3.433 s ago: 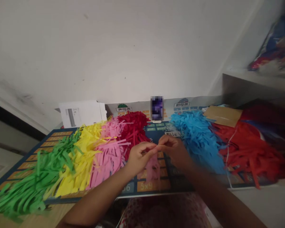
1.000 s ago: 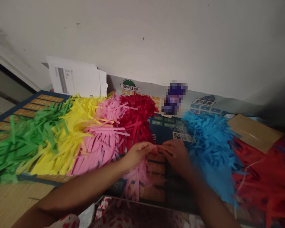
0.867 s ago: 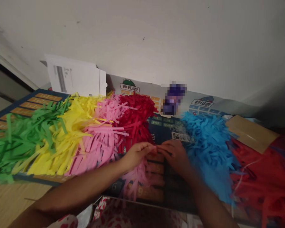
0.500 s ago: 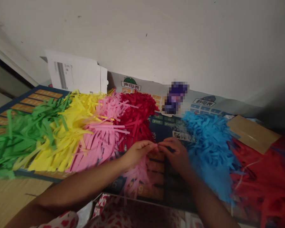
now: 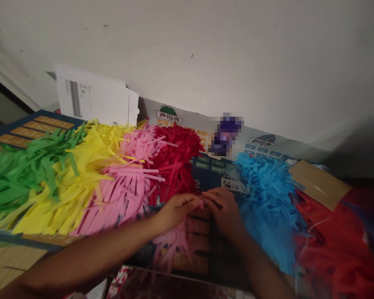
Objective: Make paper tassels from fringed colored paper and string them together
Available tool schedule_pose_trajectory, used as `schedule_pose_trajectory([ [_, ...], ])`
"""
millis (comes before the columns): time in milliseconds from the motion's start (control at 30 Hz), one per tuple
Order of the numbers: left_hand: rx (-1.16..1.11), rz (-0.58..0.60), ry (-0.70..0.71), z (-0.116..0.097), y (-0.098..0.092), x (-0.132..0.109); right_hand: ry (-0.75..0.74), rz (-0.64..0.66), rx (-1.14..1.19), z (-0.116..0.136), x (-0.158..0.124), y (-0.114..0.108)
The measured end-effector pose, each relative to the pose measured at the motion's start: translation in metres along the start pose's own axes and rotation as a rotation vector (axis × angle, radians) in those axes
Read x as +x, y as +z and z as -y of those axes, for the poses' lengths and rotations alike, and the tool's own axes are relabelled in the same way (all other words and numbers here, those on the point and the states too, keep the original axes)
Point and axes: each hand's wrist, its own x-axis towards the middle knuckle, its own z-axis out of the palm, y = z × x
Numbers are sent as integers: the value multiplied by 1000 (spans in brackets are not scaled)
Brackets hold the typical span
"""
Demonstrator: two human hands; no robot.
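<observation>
My left hand point(image 5: 179, 211) is closed in a pinch over the table mat, with a pink paper tassel point(image 5: 171, 245) hanging in strips beneath it. My right hand point(image 5: 224, 209) meets it fingertip to fingertip, also pinched, at the tassel's top end. The small part between the fingertips is mostly hidden by the fingers. Left of the hands lie fringed bundles in pink point(image 5: 118, 199), yellow point(image 5: 59, 195) and green point(image 5: 25, 174), with a dark red bundle point(image 5: 174, 166) just behind. To the right lies a blue fringed bundle point(image 5: 264, 195).
A white box point(image 5: 93, 99) with a barcode label leans against the wall. Near it stands a blurred purple item point(image 5: 227, 135). At right, a brown envelope-like piece point(image 5: 322, 182) lies over red material point(image 5: 336, 241) with a thin white string. A printed learning mat point(image 5: 205, 257) covers the table.
The view has shifted slightly, so the hands and bundles sit a little lower and further left. Both hands keep their fingertip pinch, and the pink tassel still hangs below.
</observation>
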Motion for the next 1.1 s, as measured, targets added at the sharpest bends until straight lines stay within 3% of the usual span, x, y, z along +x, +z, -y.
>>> schedule_pose_trajectory([
  [300,125,30,33,-5,1,-2,31,82,26,-3,0,-1],
  [667,181,34,53,0,-1,-1,49,69,79,-1,1,-2],
  [833,234,-47,65,-4,-3,0,126,17,228,5,0,-7],
  [1100,385,-110,225,-9,-3,-5,153,101,286,11,-2,-7],
])
